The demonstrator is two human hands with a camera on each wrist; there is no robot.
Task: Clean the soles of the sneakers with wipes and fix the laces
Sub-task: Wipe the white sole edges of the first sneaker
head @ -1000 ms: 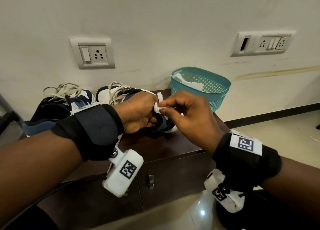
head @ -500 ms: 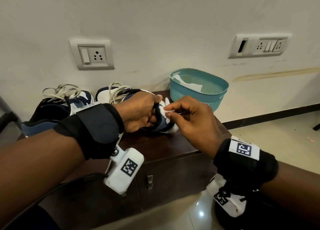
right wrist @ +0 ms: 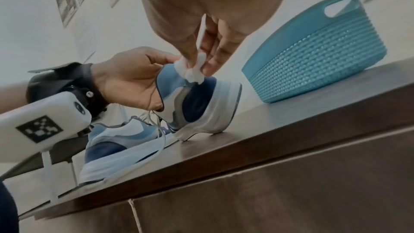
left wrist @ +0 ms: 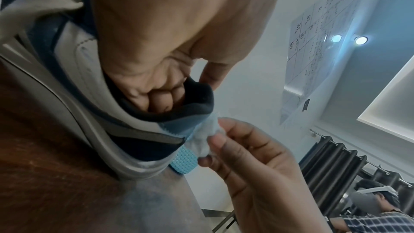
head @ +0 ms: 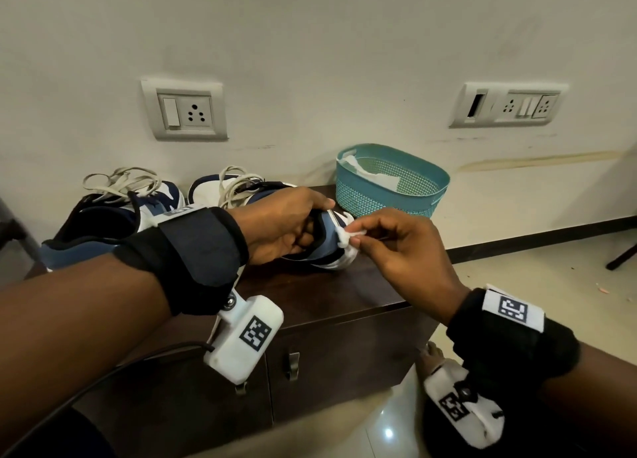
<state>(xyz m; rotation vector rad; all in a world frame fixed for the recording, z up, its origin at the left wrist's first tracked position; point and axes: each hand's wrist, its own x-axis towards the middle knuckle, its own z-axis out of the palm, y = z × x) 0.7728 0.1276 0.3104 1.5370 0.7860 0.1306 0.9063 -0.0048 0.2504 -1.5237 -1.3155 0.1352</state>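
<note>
A blue and white sneaker [head: 331, 251] stands on the dark wooden cabinet [head: 327, 292] with its heel toward me. My left hand [head: 293, 226] grips its collar, fingers curled inside the opening [left wrist: 161, 98]. My right hand [head: 389, 247] pinches a small crumpled white wipe [head: 344, 235] against the back of the heel, also seen in the left wrist view [left wrist: 208, 137] and the right wrist view [right wrist: 190, 70]. The second sneaker [head: 103, 223] lies to the left with loose pale laces [head: 117, 182].
A teal perforated basket [head: 393, 195] holding a white wipe stands on the cabinet's back right corner against the wall. Two socket plates [head: 184, 111] are on the wall. The cabinet's right edge drops to a tiled floor [head: 534, 278].
My right hand has slid the wipe from the top of the heel collar down the back of the heel, and moved slightly to the right. The left hand keeps its grip.
</note>
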